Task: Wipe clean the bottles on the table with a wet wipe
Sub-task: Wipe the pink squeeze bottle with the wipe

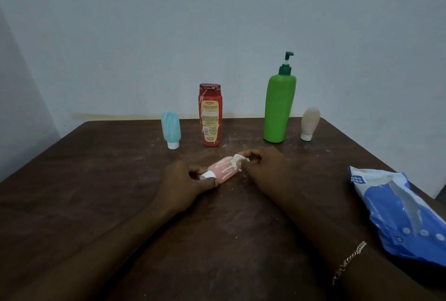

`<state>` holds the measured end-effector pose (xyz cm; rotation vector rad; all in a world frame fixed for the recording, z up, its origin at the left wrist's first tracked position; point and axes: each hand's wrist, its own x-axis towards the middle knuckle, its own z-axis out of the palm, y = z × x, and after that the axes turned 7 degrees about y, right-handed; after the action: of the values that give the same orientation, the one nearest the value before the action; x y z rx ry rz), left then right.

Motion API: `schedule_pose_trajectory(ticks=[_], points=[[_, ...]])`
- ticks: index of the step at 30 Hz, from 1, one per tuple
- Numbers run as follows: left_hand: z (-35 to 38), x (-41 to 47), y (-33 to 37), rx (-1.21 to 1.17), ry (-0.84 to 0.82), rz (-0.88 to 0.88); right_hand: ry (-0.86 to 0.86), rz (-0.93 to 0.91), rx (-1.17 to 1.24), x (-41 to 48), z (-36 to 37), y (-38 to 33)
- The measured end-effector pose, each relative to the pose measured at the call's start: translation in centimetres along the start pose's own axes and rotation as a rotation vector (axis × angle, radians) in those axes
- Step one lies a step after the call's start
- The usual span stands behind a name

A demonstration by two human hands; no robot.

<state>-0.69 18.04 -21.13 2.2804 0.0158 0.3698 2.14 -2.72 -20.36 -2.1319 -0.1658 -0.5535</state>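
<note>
Near right on the bench [96, 192]: a blue wipe pack [398, 211], touched by neither hand. Farther in, mid-bench: the pink bottle [223, 171], on its side, at or just above the bench top, hard to tell which. Lies with its long axis slanting from near left to far right, white cap [208, 175] at the near-left end. Held at both ends. Left hand [183, 181]: thumb and fingers curled round the cap end, steadying it. Right hand [265, 168]: fingertips pinching a bunched wet wipe [237, 161] against the far-right end, the bottle's base. Bottle body streaked with white between the two grips, so probably not yet clean there. Seems to call for a stroke along that axis, from the base toward the cap, leftward and nearer, with the right hand travelling and the left only holding. Far side, well apart from both hands, in a row left to right: a blue bottle [170, 129] standing on its cap, a red bottle [210, 115] upright and white-streaked, a green pump bottle [278, 107], a beige bottle [309, 123] on its cap.
</note>
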Motion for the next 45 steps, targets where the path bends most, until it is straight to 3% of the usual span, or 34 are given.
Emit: schedule_pose_trajectory(ticks=[4,8,14,21,27,33,40,45], points=[[0.0,0.1,-0.1,-0.041,-0.008,0.000,-0.053,-0.061,-0.135,-1.0,0.9,-1.1],[-0.1,0.1,0.0,-0.081,-0.034,0.019,-0.090,-0.191,-0.109,-2.0,1.3,-2.1],[-0.1,0.5,-0.5,-0.031,-0.049,0.043,-0.099,-0.022,-0.166,-0.3,-0.3,-0.3],[-0.4,0.7,-0.2,-0.033,-0.092,0.068,-0.275,-0.185,-0.125,-1.7,0.8,-3.0],[-0.5,1.0,-0.1,0.018,-0.115,0.064,-0.139,-0.012,-0.151,0.2,-0.9,-0.5],[-0.4,1.1,-0.4,0.024,-0.130,0.078,-0.300,-0.169,-0.117,-1.6,0.7,-3.1],[0.0,0.7,-0.5,0.057,-0.082,0.120,-0.109,0.047,-0.143,0.4,-0.9,-0.4],[0.2,0.5,-0.5,0.045,-0.035,0.154,-0.159,-0.093,-0.134,-0.9,0.3,-2.4]])
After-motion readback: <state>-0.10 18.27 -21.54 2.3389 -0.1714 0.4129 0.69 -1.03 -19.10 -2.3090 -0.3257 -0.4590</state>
